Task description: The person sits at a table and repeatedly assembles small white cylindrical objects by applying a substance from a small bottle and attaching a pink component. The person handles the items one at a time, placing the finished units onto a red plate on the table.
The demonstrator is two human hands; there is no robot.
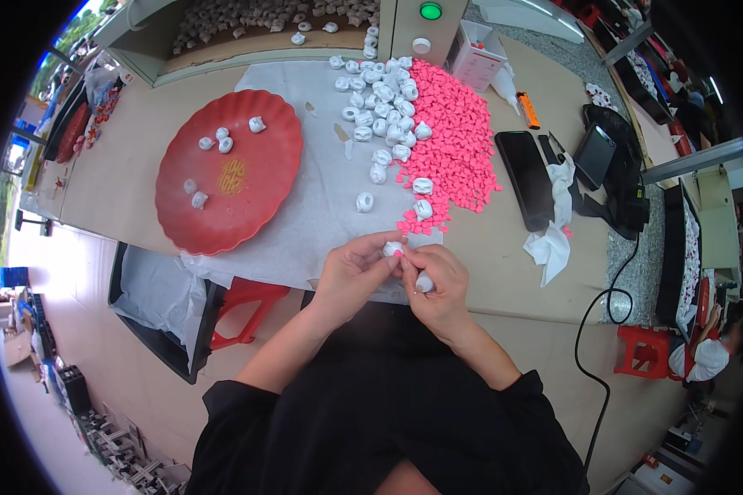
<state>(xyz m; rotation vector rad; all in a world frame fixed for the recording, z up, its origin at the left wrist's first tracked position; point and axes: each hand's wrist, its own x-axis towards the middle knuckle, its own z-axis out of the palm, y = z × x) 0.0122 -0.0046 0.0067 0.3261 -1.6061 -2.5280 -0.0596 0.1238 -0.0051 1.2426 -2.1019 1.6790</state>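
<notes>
Between the thumb and fingers of my left hand (pixel 351 276) is a small white rounded piece (pixel 393 247), held at the table's near edge. The fingertips of my right hand (pixel 442 289) meet it, pinching a tiny pink piece (pixel 399 254) against its side. A white nozzle bottle (pixel 423 283) is tucked in my right hand, partly hidden by the fingers. Just beyond my hands lies a heap of pink pieces (pixel 454 132). Several similar white pieces (pixel 380 103) are gathered along its left side, on white paper (pixel 305 190).
A red scalloped plate (pixel 264 198) at left bears several white pieces. A lit box (pixel 264 58) with many more stands behind. At right are a black phone (pixel 523 177), an orange lighter (pixel 527 110), crumpled tissue (pixel 548 252) and a cable (pixel 580 346). A paper-lined black tray (pixel 161 289) sits lower left.
</notes>
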